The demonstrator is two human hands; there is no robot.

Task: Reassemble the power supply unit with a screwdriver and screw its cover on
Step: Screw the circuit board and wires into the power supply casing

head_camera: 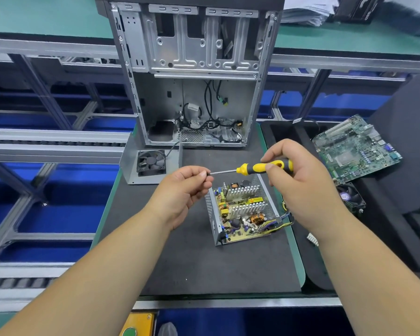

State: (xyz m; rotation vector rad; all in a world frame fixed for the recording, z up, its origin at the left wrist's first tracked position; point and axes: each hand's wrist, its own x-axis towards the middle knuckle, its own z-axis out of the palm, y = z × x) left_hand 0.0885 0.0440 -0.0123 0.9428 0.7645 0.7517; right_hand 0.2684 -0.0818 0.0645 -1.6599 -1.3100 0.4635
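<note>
Above the open power supply unit, right hand grips screwdriver; left hand pinches its tip.

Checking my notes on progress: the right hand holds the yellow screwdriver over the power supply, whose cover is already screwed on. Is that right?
Not quite. The head view shows the power supply open, circuit board exposed, with no cover on it. The rest holds: the right hand holds the yellow screwdriver over it.

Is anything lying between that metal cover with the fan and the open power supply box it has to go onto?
Nothing visible on the mat between the cover and the power supply. Both hands and the screwdriver are above the box, though.
</note>
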